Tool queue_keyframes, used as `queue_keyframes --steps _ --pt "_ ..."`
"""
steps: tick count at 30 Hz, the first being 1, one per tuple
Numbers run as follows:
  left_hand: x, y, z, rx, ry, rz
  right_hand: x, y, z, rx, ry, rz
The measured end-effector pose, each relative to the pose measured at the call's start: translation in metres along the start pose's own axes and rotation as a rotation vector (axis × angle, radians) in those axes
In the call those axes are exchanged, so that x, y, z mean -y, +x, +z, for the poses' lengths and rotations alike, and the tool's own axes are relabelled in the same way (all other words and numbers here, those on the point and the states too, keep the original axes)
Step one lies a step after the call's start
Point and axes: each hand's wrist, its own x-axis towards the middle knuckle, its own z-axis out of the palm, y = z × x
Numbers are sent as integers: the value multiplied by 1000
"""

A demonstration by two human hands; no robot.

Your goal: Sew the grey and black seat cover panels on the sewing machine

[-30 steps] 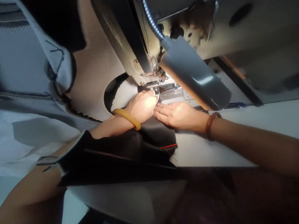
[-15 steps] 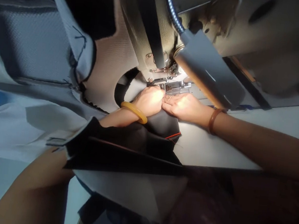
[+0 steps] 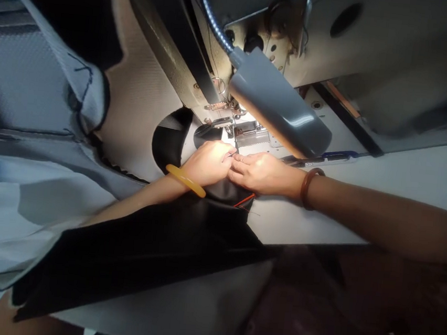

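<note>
- Black cloth: lay under the 2 hands at the sewing machine, its near part folding down past the edge of the table.
- Handling (judged): soft, bendy and light for its spread; the smooth face looked slightly slippery, the loose part liable to drag. Not fragile, though it would probably crease.
- Best hold (judged): a flat pinch at the edge near the presser foot, with the other hand's fingertips pressing beside it.
- Left hand: fingers curled in, thumb closed against them, apparently pinching the cloth's edge.
- Right hand: fingers together and bent, tips meeting the left hand's at the cloth. Whether they gripped or only pressed could not be made out.
- Red strip: lay on the cloth just below the right hand.
</note>
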Motion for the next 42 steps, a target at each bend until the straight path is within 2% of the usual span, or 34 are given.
queue_keyframes --steps 5,11,13,17,22,26,30,35,42 --pt "0 4 1 -31 -38 -14 -2 1 7 -24 26 29" --pt "-3 1 -1 -19 99 -51 -8 1 15 -47 64 77" --pt "-4 -8 0 -37 232 -43 -6 -2 11 -10 97 19" --pt "-9 -28 4 -69 423 -24 5 -9 -2 50 158 -210" --pt "-14 -30 5 40 305 -44 16 -7 -7 20 76 -204" --pt "-13 -22 2 106 214 -25 17 -5 -6 26 125 -147" --pt "-12 -19 -1 114 204 -3 17 -6 -1 2 167 -119" --pt "-10 -13 -2 122 201 32 14 -5 5 -39 87 -110" --pt "2 2 -5 74 190 97 2 2 7 -29 93 -41"
